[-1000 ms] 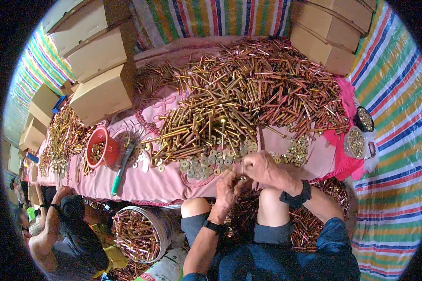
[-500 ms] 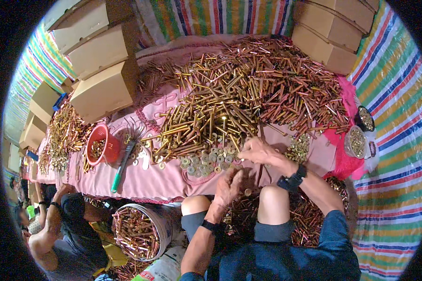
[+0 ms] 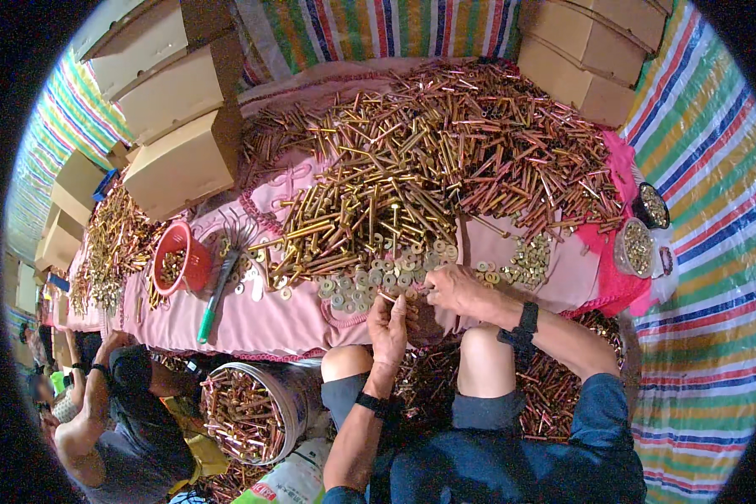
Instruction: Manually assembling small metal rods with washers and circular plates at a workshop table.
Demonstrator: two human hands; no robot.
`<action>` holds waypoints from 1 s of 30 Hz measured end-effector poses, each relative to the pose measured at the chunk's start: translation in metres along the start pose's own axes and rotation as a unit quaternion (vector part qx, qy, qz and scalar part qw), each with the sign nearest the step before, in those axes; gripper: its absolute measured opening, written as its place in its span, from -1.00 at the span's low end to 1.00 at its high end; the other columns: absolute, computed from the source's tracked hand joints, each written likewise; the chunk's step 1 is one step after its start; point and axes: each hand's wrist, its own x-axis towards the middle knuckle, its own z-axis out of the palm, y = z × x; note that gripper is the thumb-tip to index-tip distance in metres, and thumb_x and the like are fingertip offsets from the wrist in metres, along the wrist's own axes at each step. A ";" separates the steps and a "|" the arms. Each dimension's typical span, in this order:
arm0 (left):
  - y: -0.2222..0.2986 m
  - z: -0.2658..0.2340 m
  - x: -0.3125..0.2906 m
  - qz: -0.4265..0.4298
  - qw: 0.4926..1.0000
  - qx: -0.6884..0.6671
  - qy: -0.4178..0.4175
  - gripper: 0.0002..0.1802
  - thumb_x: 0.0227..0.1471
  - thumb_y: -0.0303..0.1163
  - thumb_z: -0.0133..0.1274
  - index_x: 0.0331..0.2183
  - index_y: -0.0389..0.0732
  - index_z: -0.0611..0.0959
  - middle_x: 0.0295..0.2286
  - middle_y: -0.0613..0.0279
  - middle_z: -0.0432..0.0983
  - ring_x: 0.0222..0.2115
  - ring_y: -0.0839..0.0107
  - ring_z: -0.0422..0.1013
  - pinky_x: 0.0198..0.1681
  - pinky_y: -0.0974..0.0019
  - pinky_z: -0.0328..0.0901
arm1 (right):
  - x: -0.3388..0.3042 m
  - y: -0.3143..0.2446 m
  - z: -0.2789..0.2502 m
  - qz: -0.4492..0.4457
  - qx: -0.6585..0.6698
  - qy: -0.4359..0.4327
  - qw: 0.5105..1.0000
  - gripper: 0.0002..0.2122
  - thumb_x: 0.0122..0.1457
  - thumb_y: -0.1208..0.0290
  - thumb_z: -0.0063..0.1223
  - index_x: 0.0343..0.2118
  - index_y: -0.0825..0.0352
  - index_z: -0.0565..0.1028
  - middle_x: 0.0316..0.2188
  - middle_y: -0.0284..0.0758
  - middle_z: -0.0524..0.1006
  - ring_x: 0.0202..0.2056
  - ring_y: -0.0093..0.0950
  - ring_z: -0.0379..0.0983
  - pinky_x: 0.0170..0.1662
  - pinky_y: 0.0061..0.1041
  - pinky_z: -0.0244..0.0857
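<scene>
Now the left hand (image 3: pixel 388 332), its fingers parted half a second ago, pinches what looks like a slim bolt (image 3: pixel 386 296) by the washers (image 3: pixel 357 286) on the bench (image 3: pixel 290 328), so a piece is held; the right hand (image 3: pixel 458 290) curls nearby, its grip hidden.

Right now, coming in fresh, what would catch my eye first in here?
Probably the big heap of metal bolts sprawling across the pink cloth in the middle. Flat round washers lie along its near edge, close to the person's left grip and right grip. Then come the brightly striped sheeting on the right and the red basket left of the heap.
</scene>
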 end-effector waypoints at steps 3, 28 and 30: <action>-0.001 0.008 0.001 0.036 0.999 0.008 0.016 -0.90 0.27 -0.43 0.03 -0.21 -0.24 0.56 -0.45 0.41 0.52 -0.52 0.66 0.36 -0.44 0.52 0.30 | 0.007 0.014 0.002 -0.013 0.013 0.015 1.000 -0.76 0.22 0.41 -0.01 -0.16 0.49 0.43 -0.61 -0.15 0.56 -0.66 -0.38 0.56 -0.70 -0.47 0.43; -0.023 0.016 -0.002 0.026 0.973 0.210 -0.096 -0.79 0.19 -0.52 0.02 -0.12 -0.31 0.55 -0.35 0.16 0.56 -0.26 0.45 0.43 -0.14 0.33 0.35 | -0.037 -0.010 -0.035 0.041 0.228 0.199 0.952 -0.79 0.21 0.31 0.14 -0.36 0.40 0.56 -0.53 -0.31 0.55 -0.52 -0.55 0.51 -0.52 -0.52 0.39; -0.020 0.024 -0.001 0.108 0.974 0.193 -0.057 -0.74 0.19 -0.45 0.05 -0.08 -0.31 0.51 -0.38 0.10 0.51 -0.36 0.39 0.42 -0.25 0.30 0.35 | -0.041 0.020 -0.063 -0.013 0.057 0.311 0.949 -0.84 0.17 0.41 0.10 -0.33 0.43 0.56 -0.50 -0.21 0.56 -0.46 -0.45 0.52 -0.42 -0.42 0.40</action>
